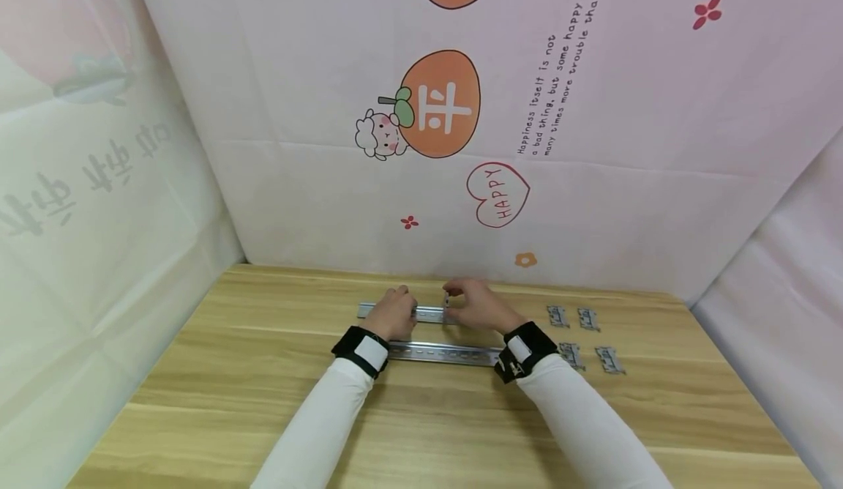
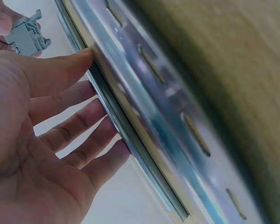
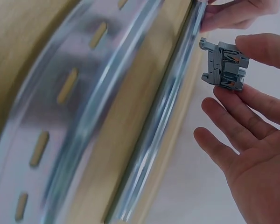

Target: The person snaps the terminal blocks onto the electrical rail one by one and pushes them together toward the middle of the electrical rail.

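Two slotted metal DIN rails lie one behind the other on the table. My left hand [image 1: 394, 313] holds the far DIN rail [image 1: 429, 315], its thumb on the near edge and its fingers along the other side. A grey terminal block [image 3: 225, 66] is pinched between the thumb and fingers of my right hand [image 1: 479, 306]. The block stands upright over the far rail's right part; in the right wrist view a gap shows between it and the rail. The near DIN rail [image 1: 441, 353] lies under the wrists, its ends partly covered by them.
Several loose grey terminal blocks lie to the right, among them one at the back [image 1: 588, 319] and one at the front [image 1: 609, 360]. A printed cloth [image 1: 316, 203] hangs along the back edge of the wooden table [image 1: 250, 401], with pale cloth at both sides.
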A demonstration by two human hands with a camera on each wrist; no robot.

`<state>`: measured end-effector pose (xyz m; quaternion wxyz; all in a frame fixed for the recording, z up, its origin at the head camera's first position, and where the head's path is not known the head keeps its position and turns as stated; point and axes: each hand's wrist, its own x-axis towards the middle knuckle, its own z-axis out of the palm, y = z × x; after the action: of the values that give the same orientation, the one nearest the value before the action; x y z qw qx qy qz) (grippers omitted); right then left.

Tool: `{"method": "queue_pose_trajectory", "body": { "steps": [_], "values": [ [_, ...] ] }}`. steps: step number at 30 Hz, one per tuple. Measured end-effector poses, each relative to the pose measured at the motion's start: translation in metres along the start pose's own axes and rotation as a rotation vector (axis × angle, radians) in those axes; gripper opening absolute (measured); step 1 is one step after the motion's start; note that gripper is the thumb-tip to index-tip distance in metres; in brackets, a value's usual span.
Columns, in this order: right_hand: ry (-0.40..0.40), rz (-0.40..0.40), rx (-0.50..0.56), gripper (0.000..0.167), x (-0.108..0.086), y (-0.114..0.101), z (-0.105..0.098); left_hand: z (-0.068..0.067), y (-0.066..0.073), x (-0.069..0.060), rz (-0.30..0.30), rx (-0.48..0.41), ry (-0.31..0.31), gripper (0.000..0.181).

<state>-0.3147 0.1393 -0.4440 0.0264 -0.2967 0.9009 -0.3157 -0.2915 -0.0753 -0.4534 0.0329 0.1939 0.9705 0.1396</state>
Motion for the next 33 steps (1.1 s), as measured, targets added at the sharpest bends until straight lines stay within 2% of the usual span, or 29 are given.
{"method": "queue_pose_trajectory", "body": {
  "steps": [10, 18, 27, 33],
  "values": [
    [-0.024, 0.01, 0.095, 0.046, 0.006, -0.005, 0.01, 0.0, -0.001, 0.0, 0.015, 0.011, 0.006, 0.011],
    [-0.054, 0.035, 0.102, 0.048, 0.013, -0.007, 0.017, -0.001, 0.0, -0.001, 0.015, 0.006, 0.023, 0.007],
    [-0.073, 0.126, 0.095, 0.05, 0.018, -0.015, 0.02, 0.002, -0.002, 0.002, -0.003, 0.011, 0.015, 0.009],
    [-0.087, 0.15, 0.074, 0.048, 0.022, -0.015, 0.02, 0.002, -0.001, 0.003, 0.003, 0.015, 0.013, 0.009]
  ]
}}
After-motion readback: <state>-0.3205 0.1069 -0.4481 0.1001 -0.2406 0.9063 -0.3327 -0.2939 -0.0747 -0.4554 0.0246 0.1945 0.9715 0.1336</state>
